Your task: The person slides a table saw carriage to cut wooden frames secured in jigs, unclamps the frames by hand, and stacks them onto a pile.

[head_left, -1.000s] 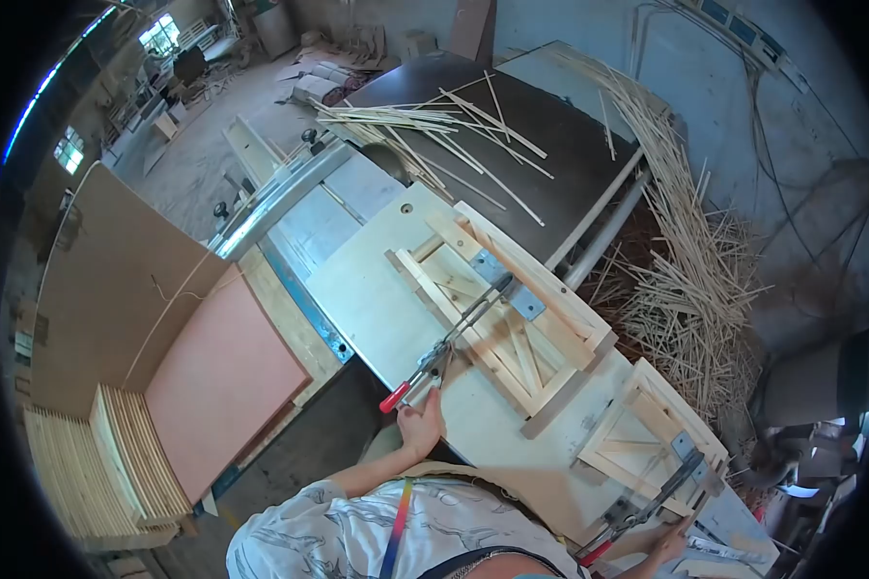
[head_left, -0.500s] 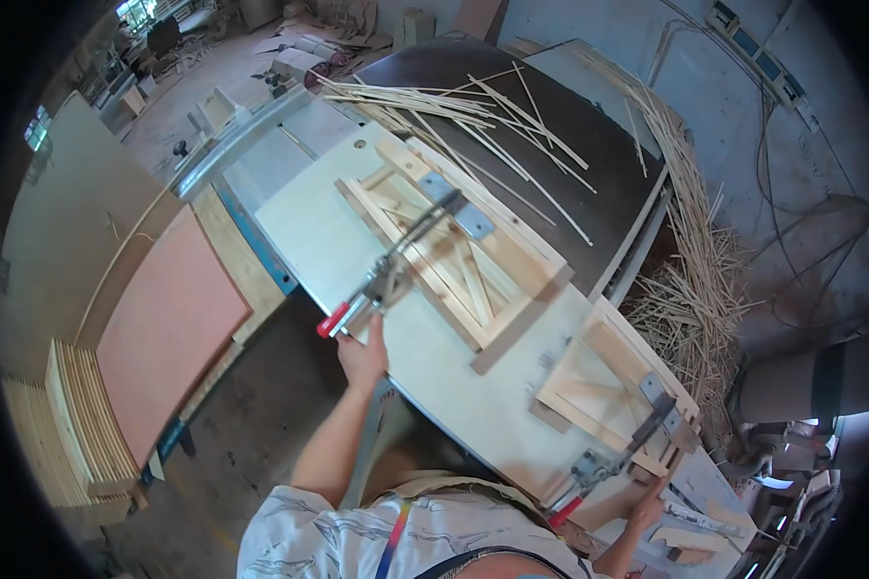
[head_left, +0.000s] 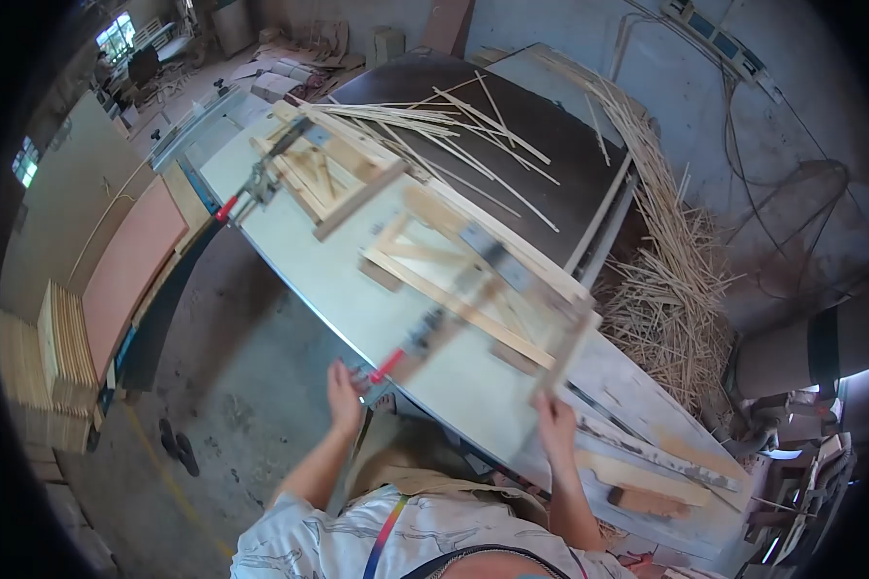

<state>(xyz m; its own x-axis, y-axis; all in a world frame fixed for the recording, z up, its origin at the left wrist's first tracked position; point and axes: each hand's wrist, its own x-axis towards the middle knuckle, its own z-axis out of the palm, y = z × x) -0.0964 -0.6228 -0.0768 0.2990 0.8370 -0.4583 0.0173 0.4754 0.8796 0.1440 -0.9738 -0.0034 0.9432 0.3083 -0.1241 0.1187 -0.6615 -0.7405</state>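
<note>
Two light wooden frames, the far frame [head_left: 321, 183] and the near frame [head_left: 454, 294], rest on a pale board [head_left: 309, 261]. The far toggle clamp [head_left: 259, 183] and the near toggle clamp [head_left: 425, 333] lie across them, each with a red handle. My left hand [head_left: 346, 398] is at the board's front edge, just left of the near clamp's red handle [head_left: 388, 366]; its fingers look apart, though blurred. My right hand [head_left: 556, 425] is closed around the lower end of a wooden end bar [head_left: 568, 349] at the board's right end.
Behind the board, thin wood strips [head_left: 492, 145] lie across a dark tabletop [head_left: 570, 207]. More strips [head_left: 671, 338] are heaped at right. Stacked slats [head_left: 63, 347] and a pinkish panel [head_left: 135, 275] stand at left. A wood block [head_left: 647, 502] lies near my right hand. Slippers [head_left: 179, 447] are on the floor.
The board with both frames and clamps has slid toward the upper left. My left hand has come away from the far clamp and is now beside the near one. My right hand moved left with the board.
</note>
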